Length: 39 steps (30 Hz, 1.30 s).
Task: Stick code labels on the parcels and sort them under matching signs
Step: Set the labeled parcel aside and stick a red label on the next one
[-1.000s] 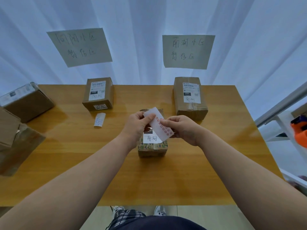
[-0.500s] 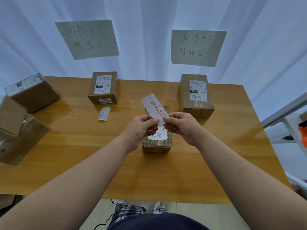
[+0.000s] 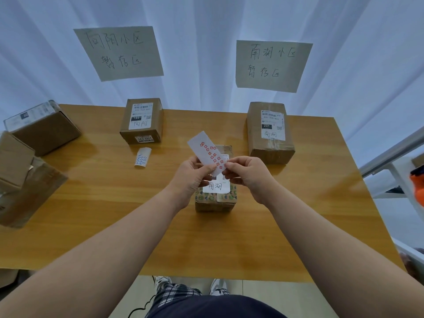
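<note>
My left hand (image 3: pixel 191 177) and my right hand (image 3: pixel 246 174) both pinch the lower end of a white label strip (image 3: pixel 207 152) printed with small red squares, held tilted above a small parcel (image 3: pixel 215 198) at the table's middle. That parcel carries a white handwritten label, partly hidden by my fingers. One parcel (image 3: pixel 142 121) stands under the left sign (image 3: pixel 119 52). A taller parcel (image 3: pixel 270 134) stands under the right sign (image 3: pixel 273 65).
A curled label strip with blue marks (image 3: pixel 142 157) lies on the wooden table (image 3: pixel 114 214) in front of the left parcel. Several cardboard boxes (image 3: pixel 34 143) crowd the table's left edge. A white rack with an orange object (image 3: pixel 416 187) stands at the right.
The strip with red squares swung from lying across the parcel to pointing up and left. Both hands slid down to grip its lower end. The camera view shifted slightly.
</note>
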Available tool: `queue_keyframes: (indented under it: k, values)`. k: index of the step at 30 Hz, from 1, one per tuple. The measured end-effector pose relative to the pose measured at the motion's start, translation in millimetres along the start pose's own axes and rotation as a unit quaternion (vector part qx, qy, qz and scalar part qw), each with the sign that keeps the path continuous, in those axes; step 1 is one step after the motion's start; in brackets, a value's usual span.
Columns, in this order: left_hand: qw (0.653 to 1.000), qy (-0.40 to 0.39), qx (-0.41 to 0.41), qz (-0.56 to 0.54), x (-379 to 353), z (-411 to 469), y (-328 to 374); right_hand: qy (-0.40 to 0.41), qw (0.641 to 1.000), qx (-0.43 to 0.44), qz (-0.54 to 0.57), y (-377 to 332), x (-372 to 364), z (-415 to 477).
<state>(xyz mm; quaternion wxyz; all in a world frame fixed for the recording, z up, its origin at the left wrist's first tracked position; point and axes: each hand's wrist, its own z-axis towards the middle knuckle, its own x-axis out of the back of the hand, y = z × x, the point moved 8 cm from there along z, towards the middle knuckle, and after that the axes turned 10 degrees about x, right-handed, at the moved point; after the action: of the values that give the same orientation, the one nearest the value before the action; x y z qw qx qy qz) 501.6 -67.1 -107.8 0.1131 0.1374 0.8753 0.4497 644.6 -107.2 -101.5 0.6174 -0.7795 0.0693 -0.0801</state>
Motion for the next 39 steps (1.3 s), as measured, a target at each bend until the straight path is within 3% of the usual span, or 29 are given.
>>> queue_keyframes:
  k: [3, 6, 10, 12, 15, 18, 20, 22, 27, 39]
  values:
    - [0.982, 0.143, -0.049, 0.115, 21, -1, 7, 0.021, 0.976, 0.056, -0.209, -10, 7, 6]
    - [0.906, 0.234, -0.142, 0.322, 25, -10, 31, -0.015, 0.910, 0.113, -0.399, -22, 4, 10]
    - [0.769, 0.158, -0.204, 0.585, -7, -6, 39, -0.087, 0.851, 0.168, -0.490, -33, -11, 11]
    - [0.748, 0.121, -0.175, 0.629, -13, -3, 36, -0.108, 0.848, 0.179, -0.488, -37, -16, 10]
    - [0.785, 0.101, -0.139, 0.595, -12, -2, 35, -0.111, 0.877, 0.176, -0.433, -36, -17, 10]
    - [0.878, 0.058, -0.118, 0.461, -5, 0, 27, -0.043, 0.914, 0.185, -0.357, -35, -7, 7]
    - [0.942, 0.014, -0.079, 0.326, -1, -2, 18, -0.004, 0.913, 0.218, -0.344, -37, -2, 3]
    - [0.968, -0.006, -0.044, 0.245, 3, -3, 11, -0.005, 0.904, 0.251, -0.345, -39, -5, -1]
    - [0.985, -0.026, -0.026, 0.169, 6, -5, 8, -0.027, 0.884, 0.311, -0.350, -42, -18, -8]
    - [0.985, -0.034, -0.046, 0.163, 3, -8, 8, -0.009, 0.879, 0.314, -0.359, -41, -21, -7]
